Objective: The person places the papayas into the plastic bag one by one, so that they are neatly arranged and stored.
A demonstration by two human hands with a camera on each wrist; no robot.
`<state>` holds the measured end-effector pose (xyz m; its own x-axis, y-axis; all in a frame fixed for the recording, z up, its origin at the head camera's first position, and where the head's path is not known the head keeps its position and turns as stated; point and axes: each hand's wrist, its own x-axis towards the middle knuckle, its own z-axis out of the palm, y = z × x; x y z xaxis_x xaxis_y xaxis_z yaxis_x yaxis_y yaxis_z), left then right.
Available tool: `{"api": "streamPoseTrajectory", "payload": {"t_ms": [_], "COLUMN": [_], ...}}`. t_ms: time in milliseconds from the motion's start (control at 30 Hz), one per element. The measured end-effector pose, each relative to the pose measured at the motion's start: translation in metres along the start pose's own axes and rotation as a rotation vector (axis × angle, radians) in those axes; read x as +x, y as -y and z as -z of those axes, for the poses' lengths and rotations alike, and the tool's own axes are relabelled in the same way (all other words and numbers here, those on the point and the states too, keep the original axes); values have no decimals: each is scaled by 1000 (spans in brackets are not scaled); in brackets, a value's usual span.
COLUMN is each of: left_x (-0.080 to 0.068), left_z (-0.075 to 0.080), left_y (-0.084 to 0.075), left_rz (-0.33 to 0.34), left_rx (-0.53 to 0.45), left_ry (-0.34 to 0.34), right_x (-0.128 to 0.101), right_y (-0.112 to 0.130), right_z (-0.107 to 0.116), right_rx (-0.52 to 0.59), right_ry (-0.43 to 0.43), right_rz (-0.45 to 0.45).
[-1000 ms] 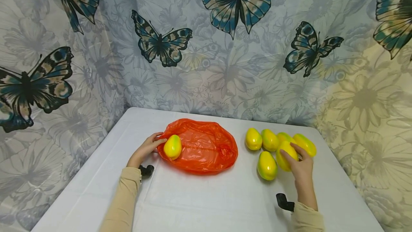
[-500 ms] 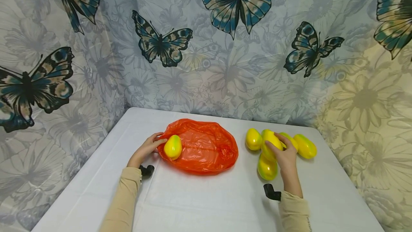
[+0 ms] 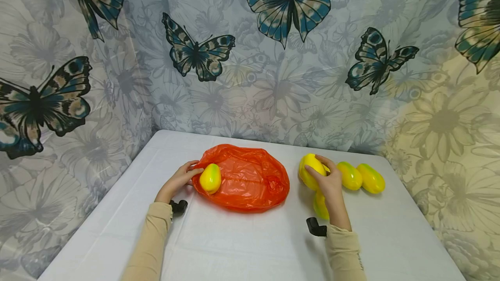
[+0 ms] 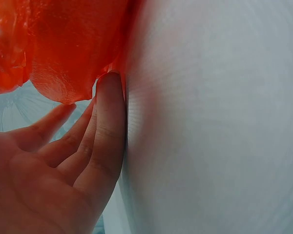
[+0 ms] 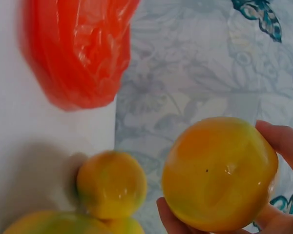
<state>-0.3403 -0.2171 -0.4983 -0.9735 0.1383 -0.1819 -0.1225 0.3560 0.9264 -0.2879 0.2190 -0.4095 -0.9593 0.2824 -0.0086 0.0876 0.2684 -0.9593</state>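
I have the right hand (image 3: 331, 181) holding a yellow fruit (image 3: 310, 170), thumb and fingers set wide around its sides; my right wrist view shows it apart from the round fruit (image 5: 112, 185) nearby. The held one is to the right of the red bag (image 3: 246, 181), clear of it. The left hand (image 3: 177, 181) is at the bag's left end, its fingers fairly straight, tips against the plastic. Near them, a green-streaked fruit (image 3: 210, 178) rests at that end. I see two fruits (image 3: 349, 176) side by side right of the right hand.
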Motion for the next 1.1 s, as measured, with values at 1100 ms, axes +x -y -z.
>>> {"api": "streamPoseTrajectory", "payload": {"t_ms": [1100], "left_x": [2], "left_z": [-1], "left_y": [1], "left_rz": [15], "left_rx": [23], "left_ry": [2], "right_x": [-6], "right_y": [33], "right_z": [-93], "right_rx": [-38], "right_ry": [166], "right_rz": [87]}}
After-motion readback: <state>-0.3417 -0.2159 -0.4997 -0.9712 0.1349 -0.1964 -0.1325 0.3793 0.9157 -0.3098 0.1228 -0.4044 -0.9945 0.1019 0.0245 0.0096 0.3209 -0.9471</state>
